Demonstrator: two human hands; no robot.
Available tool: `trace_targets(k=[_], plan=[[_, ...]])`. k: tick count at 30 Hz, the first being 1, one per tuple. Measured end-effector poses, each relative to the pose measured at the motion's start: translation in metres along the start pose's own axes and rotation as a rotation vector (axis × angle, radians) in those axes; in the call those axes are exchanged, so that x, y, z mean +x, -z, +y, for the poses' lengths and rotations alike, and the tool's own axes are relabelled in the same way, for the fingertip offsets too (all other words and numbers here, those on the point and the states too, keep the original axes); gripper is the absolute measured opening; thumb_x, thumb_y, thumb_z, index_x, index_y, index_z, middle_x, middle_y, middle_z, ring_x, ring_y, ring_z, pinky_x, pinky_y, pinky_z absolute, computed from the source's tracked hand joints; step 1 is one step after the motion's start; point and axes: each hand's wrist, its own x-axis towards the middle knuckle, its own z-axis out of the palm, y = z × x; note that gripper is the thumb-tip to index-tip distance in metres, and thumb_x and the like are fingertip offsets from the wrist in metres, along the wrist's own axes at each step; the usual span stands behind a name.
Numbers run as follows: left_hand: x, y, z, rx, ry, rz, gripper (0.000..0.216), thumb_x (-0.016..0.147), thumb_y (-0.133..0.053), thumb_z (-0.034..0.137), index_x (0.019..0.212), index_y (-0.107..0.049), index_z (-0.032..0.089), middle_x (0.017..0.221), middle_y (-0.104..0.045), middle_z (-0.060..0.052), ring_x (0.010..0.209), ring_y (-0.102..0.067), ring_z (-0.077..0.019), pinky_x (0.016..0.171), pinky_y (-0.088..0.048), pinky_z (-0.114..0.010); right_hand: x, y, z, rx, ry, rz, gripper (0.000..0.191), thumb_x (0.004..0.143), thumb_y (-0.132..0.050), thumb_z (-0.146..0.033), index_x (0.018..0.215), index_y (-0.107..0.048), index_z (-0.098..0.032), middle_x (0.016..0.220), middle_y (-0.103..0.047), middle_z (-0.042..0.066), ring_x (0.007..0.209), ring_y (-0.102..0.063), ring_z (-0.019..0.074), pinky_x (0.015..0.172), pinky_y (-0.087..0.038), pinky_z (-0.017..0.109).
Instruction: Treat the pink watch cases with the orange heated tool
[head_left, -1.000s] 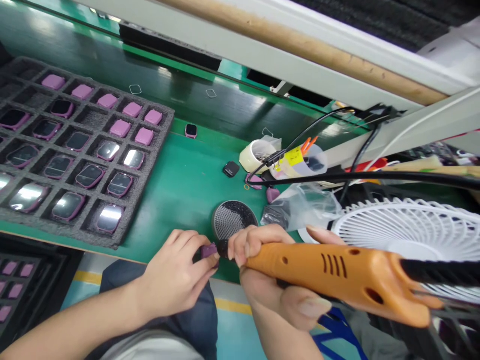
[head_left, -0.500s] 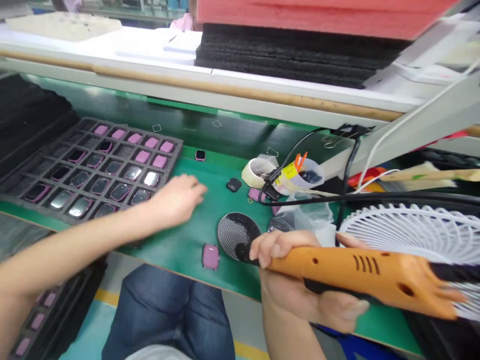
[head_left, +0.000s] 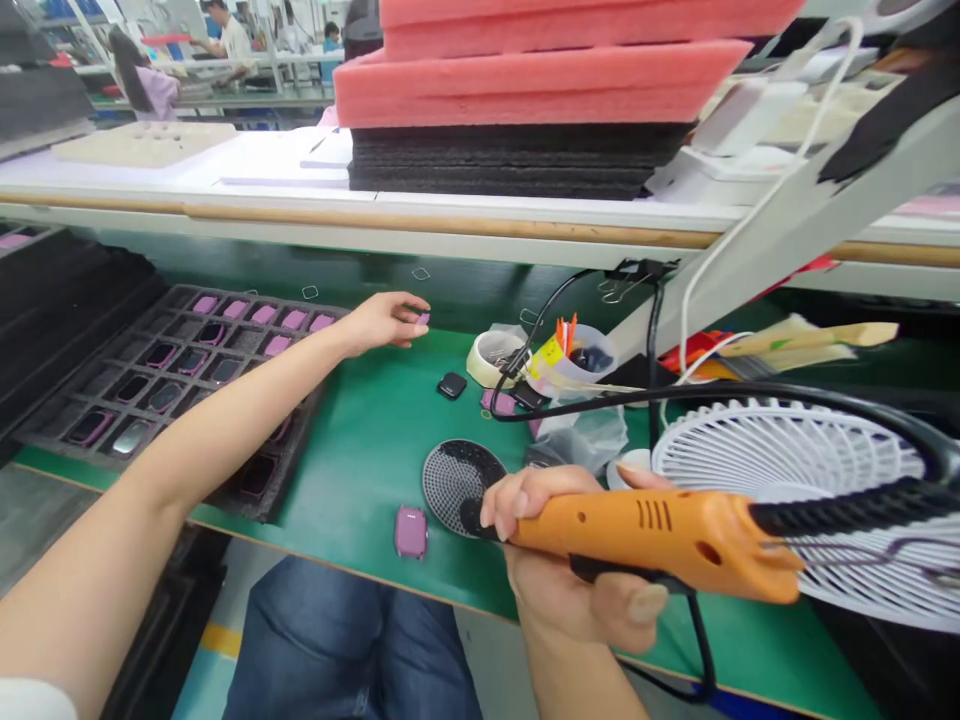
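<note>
My left hand [head_left: 388,322] reaches to the back of the green bench, fingertips closed on a small purple watch case [head_left: 422,319], mostly hidden by the fingers. My right hand [head_left: 570,560] is wrapped round an orange corded hand tool [head_left: 652,530] with vent slots and a thick black cord. Its black front end overlaps a round black perforated disc [head_left: 463,480]; whether they are joined I cannot tell. Left of the disc lies another purple watch case [head_left: 410,532]. A black watch case [head_left: 451,385] sits farther back.
At left, a dark foam tray [head_left: 289,455] holds several watch cases, beside stacked black foam [head_left: 67,320]. A tape roll [head_left: 487,358], a pen cup [head_left: 596,350], plastic bags [head_left: 585,435] and a white basket [head_left: 787,440] stand right. The black cord [head_left: 750,390] crosses there. A shelf [head_left: 247,212] runs above.
My left hand has moved back and taken hold of the small watch case at the rear of the bench. My right hand still grips the orange tool. The view has tilted up.
</note>
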Motion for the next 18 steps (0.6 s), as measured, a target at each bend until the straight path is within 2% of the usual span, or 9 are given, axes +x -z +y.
trace_targets(k=[4,9,14,18], plan=[[-0.064,0.012,0.003,-0.280,-0.137,-0.038,0.072,0.078,-0.109,0.039,0.141,-0.081,0.018,0.134,-0.081,-0.015,0.117,-0.079,-0.0277,0.103,-0.072,-0.050,0.001,0.001,-0.002,0.019,0.000,-0.028,0.052,0.097,-0.083,-0.071,0.138,-0.072,-0.040,0.082,-0.077,-0.003,0.049,-0.062,0.0185,0.045,-0.059,0.035],[-0.130,0.005,-0.003,-0.567,-0.153,-0.040,0.070,0.075,-0.111,0.046,0.137,-0.085,0.023,0.125,-0.084,-0.012,0.106,-0.083,-0.0285,0.090,-0.075,-0.050,-0.001,0.007,0.003,0.023,-0.028,-0.032,0.057,0.095,-0.085,-0.072,0.139,-0.072,-0.039,0.083,-0.077,-0.002,0.050,-0.062,0.0190,0.045,-0.058,0.036],[-0.164,-0.011,-0.008,-0.714,-0.147,0.021,0.061,0.070,-0.115,0.039,0.124,-0.090,0.024,0.116,-0.085,-0.009,0.098,-0.082,-0.0240,0.085,-0.075,-0.043,0.000,0.012,0.008,0.003,-0.041,-0.035,0.058,0.092,-0.086,-0.074,0.136,-0.072,-0.039,0.080,-0.076,-0.003,0.047,-0.059,0.0194,0.044,-0.057,0.036],[-0.178,-0.017,-0.010,-0.772,-0.153,0.042,0.064,0.068,-0.116,0.038,0.124,-0.089,0.024,0.115,-0.085,-0.009,0.090,-0.080,-0.0214,0.084,-0.075,-0.042,0.001,0.015,0.013,0.011,-0.053,-0.041,0.057,0.092,-0.086,-0.072,0.136,-0.072,-0.038,0.079,-0.076,-0.002,0.047,-0.059,0.0205,0.043,-0.057,0.037]])
